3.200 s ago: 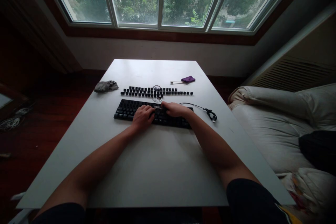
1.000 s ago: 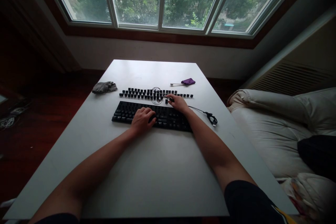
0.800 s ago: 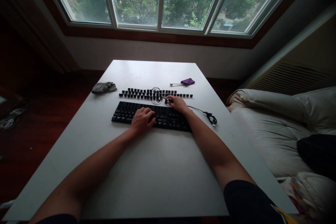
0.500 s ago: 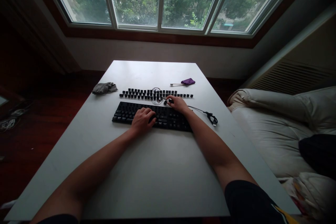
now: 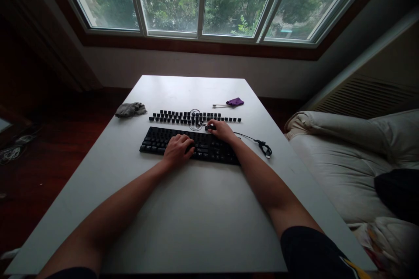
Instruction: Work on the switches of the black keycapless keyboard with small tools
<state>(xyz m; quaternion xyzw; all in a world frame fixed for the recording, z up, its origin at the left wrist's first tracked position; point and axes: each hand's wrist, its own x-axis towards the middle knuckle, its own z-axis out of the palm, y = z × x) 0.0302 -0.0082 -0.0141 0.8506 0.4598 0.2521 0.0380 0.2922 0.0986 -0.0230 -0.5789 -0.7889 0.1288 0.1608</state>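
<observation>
A black keyboard (image 5: 157,141) lies on the white table, its key field partly covered by my hands. My left hand (image 5: 178,149) rests on the keyboard's middle, fingers curled and thumb near the front edge, holding it. Over the keyboard's back edge, my right hand (image 5: 221,130) is closed on a small wire keycap puller (image 5: 203,124); its wire end points left and my fingers hide most of it. A dark keycap seems to be by the fingertips, too small to tell whether it is gripped. Behind the keyboard stand rows of loose black keycaps (image 5: 176,117).
A grey cloth (image 5: 131,110) lies at the left edge. A purple cloth (image 5: 235,102) and a thin white-tipped stick (image 5: 220,106) lie at the back right. The keyboard's coiled cable (image 5: 264,148) is to the right. Beyond the table's right side is a couch (image 5: 337,165).
My right hand has dipped very slightly, and the dark piece at its fingertips now sits lower and closer to the fingers. My left hand and the keyboard have stayed put.
</observation>
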